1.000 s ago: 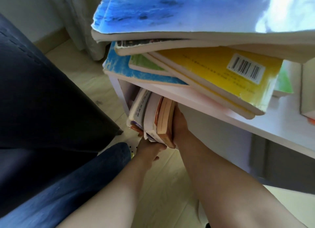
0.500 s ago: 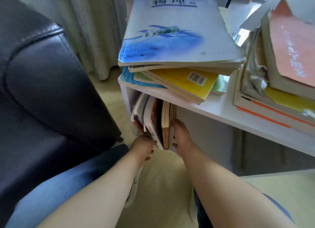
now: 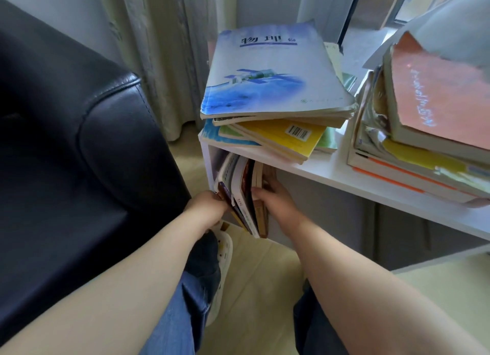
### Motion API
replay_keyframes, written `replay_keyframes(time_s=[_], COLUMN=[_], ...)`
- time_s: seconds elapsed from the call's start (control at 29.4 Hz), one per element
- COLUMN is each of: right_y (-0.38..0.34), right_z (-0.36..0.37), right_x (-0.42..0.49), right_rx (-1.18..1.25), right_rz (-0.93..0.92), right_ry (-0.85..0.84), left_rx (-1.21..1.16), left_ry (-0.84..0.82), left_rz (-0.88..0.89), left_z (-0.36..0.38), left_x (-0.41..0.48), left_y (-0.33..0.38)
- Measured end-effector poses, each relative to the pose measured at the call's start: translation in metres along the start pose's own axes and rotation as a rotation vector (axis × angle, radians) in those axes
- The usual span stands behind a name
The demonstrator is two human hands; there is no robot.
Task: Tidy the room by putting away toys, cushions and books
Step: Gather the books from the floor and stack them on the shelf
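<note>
Several upright books (image 3: 245,193) stand tilted in the left compartment under a white shelf (image 3: 331,174). My left hand (image 3: 209,205) grips their left side near the bottom. My right hand (image 3: 274,199) holds their right side, thumb over the front edges and fingers reaching behind. On top of the shelf lies a stack of books topped by a blue and white textbook (image 3: 270,71), with a yellow book (image 3: 286,138) lower in the stack.
A black leather sofa arm (image 3: 87,142) stands close on the left. A second ragged pile of books (image 3: 429,121) sits on the shelf at the right. Curtains (image 3: 164,49) hang behind. My jeans and a white shoe (image 3: 222,269) are on the wooden floor below.
The view has pulled back and up from the shelf. My right hand has shifted from the books' lower edge to clasp their right side; my left hand stays at their left.
</note>
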State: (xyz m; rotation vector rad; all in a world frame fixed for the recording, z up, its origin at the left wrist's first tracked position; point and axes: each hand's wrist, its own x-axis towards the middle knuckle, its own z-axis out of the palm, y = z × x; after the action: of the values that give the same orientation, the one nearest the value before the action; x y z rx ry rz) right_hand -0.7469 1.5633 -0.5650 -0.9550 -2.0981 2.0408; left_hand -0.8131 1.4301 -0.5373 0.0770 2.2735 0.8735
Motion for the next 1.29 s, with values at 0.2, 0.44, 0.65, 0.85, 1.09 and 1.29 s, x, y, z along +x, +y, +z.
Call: replay_keyframes(time_s=[0.2, 0.44, 0.65, 0.85, 1.09, 1.29], right_y=[-0.001, -0.010, -0.037, -0.088, -0.138, -0.148], right_z=[-0.004, -0.021, -0.024, -0.044, -0.085, -0.122], right_x=[-0.019, -0.061, -0.099, -0.126, -0.139, -0.123], right_rx=[-0.015, -0.087, -0.107, -0.101, -0.230, -0.664], right_rz=[0.088, 0.114, 0.000, -0.138, -0.278, -0.182], right_ry=[0.164, 0.220, 0.221, 0.280, 0.417, 0.428], left_rx=[-0.067, -0.095, -0.050, 0.054, 0.224, 0.646], left_ry=[0.067, 0.177, 0.235, 0.295, 0.410, 0.294], left_rz=[0.059, 0.263, 0.489, 0.656, 0.771, 0.798], left_z=[-0.005, -0.015, -0.024, -0.032, -0.045, -0.033], left_x=[-0.013, -0.047, -0.085, -0.117, -0.129, -0.103], left_y=[-0.011, -0.012, 0.015, 0.048, 0.118, 0.155])
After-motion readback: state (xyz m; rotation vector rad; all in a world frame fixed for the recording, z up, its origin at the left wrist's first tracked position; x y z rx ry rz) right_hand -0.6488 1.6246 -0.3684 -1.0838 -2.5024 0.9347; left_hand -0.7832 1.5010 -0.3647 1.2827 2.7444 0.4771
